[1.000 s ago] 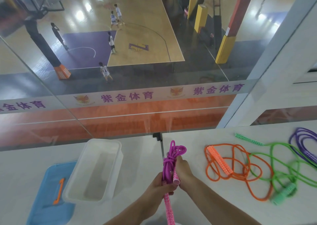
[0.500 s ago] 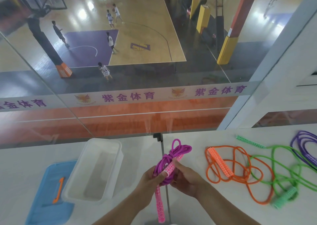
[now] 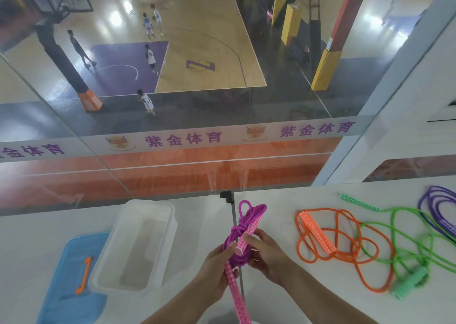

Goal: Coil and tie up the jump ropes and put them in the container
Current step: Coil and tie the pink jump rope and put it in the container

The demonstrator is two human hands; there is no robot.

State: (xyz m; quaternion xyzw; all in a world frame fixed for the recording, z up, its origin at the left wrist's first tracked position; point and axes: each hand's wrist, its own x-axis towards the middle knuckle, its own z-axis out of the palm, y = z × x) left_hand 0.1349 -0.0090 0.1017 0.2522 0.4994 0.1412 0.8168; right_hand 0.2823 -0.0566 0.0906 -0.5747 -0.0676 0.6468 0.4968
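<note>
A coiled magenta jump rope (image 3: 246,215) with pink patterned handles is held above the white table, in front of me. My left hand (image 3: 217,267) grips the coil and the lower pink handle (image 3: 237,296), which hangs down toward me. My right hand (image 3: 266,252) pinches the upper pink handle (image 3: 249,232) against the coil. The clear plastic container (image 3: 138,244) stands open to the left of my hands, with nothing in it.
Loose on the table to the right lie an orange rope (image 3: 340,247), a green rope (image 3: 409,247) and a purple rope (image 3: 436,205). A blue lid (image 3: 64,281) with an orange clip lies left of the container. A glass wall rises behind the table.
The upper pink handle has swung from upright to slanting across the coil. My hands have turned and shifted slightly; the rope loops now lean to the right.
</note>
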